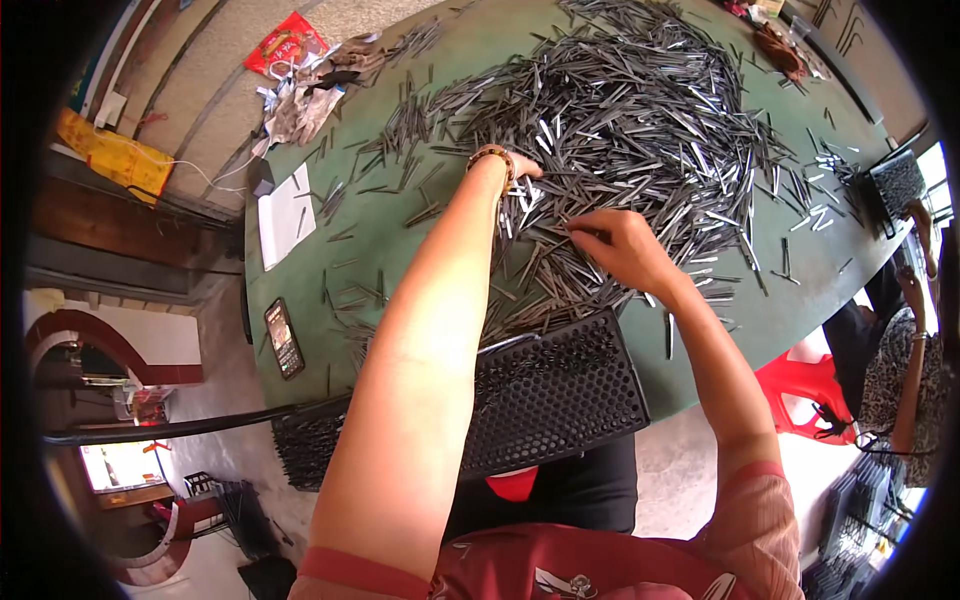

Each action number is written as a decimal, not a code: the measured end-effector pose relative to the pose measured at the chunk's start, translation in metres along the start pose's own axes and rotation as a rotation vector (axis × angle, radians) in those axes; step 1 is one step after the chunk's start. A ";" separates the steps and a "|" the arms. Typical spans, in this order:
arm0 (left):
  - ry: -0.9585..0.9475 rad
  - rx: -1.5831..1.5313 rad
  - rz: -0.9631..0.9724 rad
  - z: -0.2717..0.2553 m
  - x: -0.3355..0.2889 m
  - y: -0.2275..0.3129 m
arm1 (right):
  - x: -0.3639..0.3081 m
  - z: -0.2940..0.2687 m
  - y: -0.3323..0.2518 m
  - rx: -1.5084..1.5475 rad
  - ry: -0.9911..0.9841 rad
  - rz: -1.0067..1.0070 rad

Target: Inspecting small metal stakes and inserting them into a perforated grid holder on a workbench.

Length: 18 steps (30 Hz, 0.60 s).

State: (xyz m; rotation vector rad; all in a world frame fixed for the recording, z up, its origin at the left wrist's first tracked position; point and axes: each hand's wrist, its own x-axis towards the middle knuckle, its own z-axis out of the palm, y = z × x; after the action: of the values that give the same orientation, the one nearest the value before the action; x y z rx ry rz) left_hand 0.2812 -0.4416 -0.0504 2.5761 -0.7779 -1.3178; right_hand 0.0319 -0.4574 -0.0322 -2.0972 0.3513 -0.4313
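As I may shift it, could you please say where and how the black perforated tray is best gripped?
I'd grip the black perforated tray by its right rim, from the right: that edge is uncovered, while the left forearm passes over the tray and dark strips crowd its left end.

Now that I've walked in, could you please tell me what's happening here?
A person works at a heap of thin dark sticks on a green table. The left hand reaches into the heap; the right hand is over its near part. Whether either grips a stick is unclear. A black tray with open holes lies nearby.
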 end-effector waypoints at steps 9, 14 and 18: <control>0.144 -0.221 -0.002 0.001 -0.014 -0.005 | 0.032 0.010 0.024 0.042 0.147 0.045; 0.106 -0.236 0.064 -0.007 -0.021 -0.014 | 0.071 0.026 0.034 0.213 -0.072 0.208; 0.143 -0.198 0.035 -0.011 -0.028 -0.019 | 0.073 0.041 0.031 0.246 -0.034 0.133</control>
State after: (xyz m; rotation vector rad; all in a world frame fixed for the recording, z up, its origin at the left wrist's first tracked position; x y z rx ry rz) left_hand 0.2838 -0.4124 -0.0309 2.4563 -0.6307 -1.1241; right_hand 0.1129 -0.4733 -0.0669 -1.8276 0.3948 -0.3412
